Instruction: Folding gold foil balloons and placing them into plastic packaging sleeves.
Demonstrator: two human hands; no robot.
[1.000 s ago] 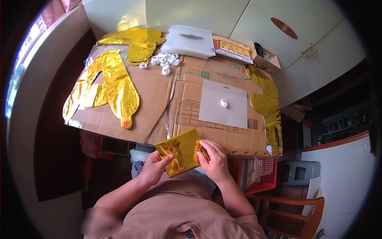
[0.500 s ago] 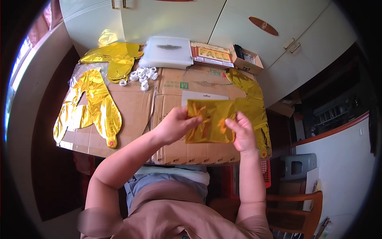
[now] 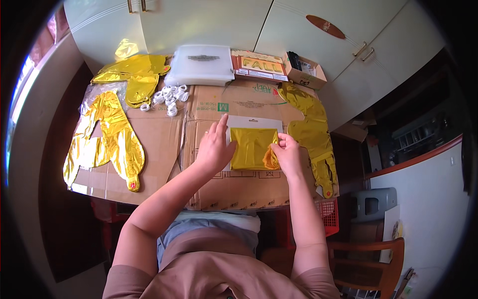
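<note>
A gold foil balloon [image 3: 249,147], folded into a flat rectangle, lies on a white card [image 3: 251,122] whose hang hole shows at the far edge. My left hand [image 3: 215,148] rests along the left edge of the foil, fingers stretched out and holding nothing. At the right edge, my right hand [image 3: 287,153] has thumb and fingers closed on the foil, by a crumpled orange-gold bunch [image 3: 270,158]. Its fingertips are partly hidden.
Flattened cardboard [image 3: 239,192] covers the table. An A-shaped gold foil balloon [image 3: 112,134] lies left, another foil balloon [image 3: 308,122] right, more foil [image 3: 137,74] far left. White ribbon rolls [image 3: 171,97], a translucent box [image 3: 199,67], a printed box [image 3: 261,67] and a small carton [image 3: 304,74] stand behind.
The folded foil has come down from between both hands onto the white card. My left hand has let go and straightened its fingers; my right hand still grips the right side.
</note>
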